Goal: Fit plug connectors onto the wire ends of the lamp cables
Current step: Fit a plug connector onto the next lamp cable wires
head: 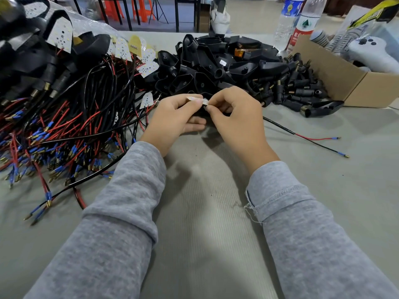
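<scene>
Near the middle of the table (323, 212), the left hand (172, 117) and right hand (237, 117) pinch a small white lamp board (199, 100), lying sideways. Its cable (280, 127) runs right.

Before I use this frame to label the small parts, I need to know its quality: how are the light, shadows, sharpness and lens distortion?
Head view: soft, even light, with faint shadows of the left hand and right hand on the grey mat; the small white piece they pinch is slightly blurred; the wide lens bows the water bottles and cardboard box outward at the edges.
</scene>
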Demonstrator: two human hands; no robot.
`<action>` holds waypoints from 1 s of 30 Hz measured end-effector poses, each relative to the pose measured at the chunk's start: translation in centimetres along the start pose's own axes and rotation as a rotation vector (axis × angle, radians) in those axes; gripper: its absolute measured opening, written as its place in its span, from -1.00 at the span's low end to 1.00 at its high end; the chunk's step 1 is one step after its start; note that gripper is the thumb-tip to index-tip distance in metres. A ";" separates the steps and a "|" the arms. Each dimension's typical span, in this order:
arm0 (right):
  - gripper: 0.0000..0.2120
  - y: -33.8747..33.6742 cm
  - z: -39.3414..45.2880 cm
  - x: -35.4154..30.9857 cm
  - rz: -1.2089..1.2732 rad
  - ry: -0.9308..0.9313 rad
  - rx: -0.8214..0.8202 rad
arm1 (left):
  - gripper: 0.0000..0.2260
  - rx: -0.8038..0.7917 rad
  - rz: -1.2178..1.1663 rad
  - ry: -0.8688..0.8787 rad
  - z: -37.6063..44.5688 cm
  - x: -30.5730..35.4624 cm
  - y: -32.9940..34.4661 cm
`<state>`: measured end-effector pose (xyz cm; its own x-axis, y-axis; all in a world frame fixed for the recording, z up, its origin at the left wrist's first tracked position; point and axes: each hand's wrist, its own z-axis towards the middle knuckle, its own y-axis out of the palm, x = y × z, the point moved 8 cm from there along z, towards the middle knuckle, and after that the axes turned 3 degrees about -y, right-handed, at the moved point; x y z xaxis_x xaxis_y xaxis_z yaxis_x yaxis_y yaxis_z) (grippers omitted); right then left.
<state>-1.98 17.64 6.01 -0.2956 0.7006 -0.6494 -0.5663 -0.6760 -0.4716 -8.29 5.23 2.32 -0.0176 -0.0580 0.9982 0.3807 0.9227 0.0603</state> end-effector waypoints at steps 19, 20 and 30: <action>-0.76 0.4 0.2 0.7 0.031 0.067 -0.050 | -0.70 0.062 -0.008 0.061 0.1 0.3 -0.8; -0.77 0.3 0.2 0.8 0.031 0.079 -0.047 | -0.66 0.066 -0.018 0.078 0.1 0.5 -1.0; -0.72 -1.0 0.0 1.4 0.087 0.209 0.095 | -0.66 0.159 -0.009 0.037 0.7 -0.6 -2.1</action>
<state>-1.85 19.25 5.56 -0.1861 0.5713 -0.7993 -0.6182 -0.7005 -0.3567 -9.71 3.58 1.64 0.0147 -0.0775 0.9969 0.2293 0.9707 0.0721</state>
